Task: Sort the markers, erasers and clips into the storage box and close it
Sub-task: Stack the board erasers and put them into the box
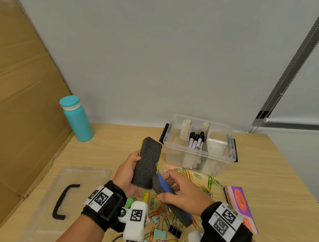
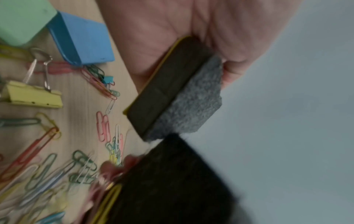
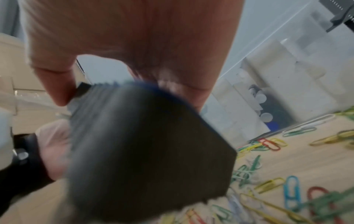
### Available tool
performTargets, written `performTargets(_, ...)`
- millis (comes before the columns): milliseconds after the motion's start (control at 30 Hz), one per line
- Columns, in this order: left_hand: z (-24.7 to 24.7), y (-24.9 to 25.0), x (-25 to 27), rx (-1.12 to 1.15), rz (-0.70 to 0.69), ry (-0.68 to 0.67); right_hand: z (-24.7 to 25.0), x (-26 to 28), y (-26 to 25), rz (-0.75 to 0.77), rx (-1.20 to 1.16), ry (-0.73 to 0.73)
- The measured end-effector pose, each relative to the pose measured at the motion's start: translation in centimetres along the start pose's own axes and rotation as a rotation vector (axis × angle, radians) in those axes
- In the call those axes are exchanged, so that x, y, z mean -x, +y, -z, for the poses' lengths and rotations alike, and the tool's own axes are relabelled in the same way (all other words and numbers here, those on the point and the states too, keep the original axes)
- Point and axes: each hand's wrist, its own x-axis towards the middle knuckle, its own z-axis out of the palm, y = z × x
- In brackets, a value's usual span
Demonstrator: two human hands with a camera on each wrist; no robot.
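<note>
My left hand [image 1: 129, 170] grips a yellow-backed eraser [image 1: 147, 162] [image 2: 176, 91], felt side up, above the table. My right hand [image 1: 177, 192] holds a blue-backed eraser [image 1: 167, 191] [image 3: 149, 151] just below and right of it, their ends nearly touching. The clear storage box [image 1: 225, 161] stands open behind them, with cardboard dividers, markers [image 1: 196, 141] upright in the middle compartment and a white cup [image 1: 216, 146] at its right. Paper clips [image 1: 196, 175] [image 3: 291, 192] and binder clips [image 1: 159, 232] [image 2: 32, 94] lie scattered on the table under and around my hands.
The box's clear lid [image 1: 64, 195] with a black handle lies at the left front. A teal bottle [image 1: 75, 118] stands at the back left beside a cardboard sheet [image 1: 21, 95]. An orange and purple packet [image 1: 241, 204] lies at the right, near the table edge.
</note>
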Motion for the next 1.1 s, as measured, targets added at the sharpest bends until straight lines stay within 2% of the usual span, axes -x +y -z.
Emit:
performTargets(167,0.8,1.0,0.3,0.034,-0.024,-0.01,0.4,0.3,2.3,-0.136,0.252,-0.146)
performTargets(300,1.1,0.7,0.4,-0.018,0.007,0.025,1.0,0.5,2.4,-0.105,0.278,-0.082)
performTargets(367,1.0,0.5,0.5,-0.045,0.03,0.048,1.3,0.4,1.6,-0.075,0.208,-0.012)
performTargets(500,0.8,0.2,0.7,-0.133,0.039,0.068,2.1,0.3,-0.1,-0.019,-0.081,0.087)
performTargets(667,0.4,-0.5,1.3,-0.193,0.023,0.044,2.0,-1.9,0.3,-0.103,-0.531,0.277)
performTargets(767,-0.1,-1.0,1.8,-0.2,0.048,0.035,1.4,-2.9,0.0,-0.147,-0.776,0.299)
performTargets(900,-1.0,-1.1,2.1,-0.186,0.062,0.019,0.2,-3.7,-0.6,-0.158,-0.893,0.236)
performTargets(1100,-1.4,-0.8,2.4,-0.17,0.055,-0.015,-1.0,-4.2,-0.9,-0.078,-0.808,0.193)
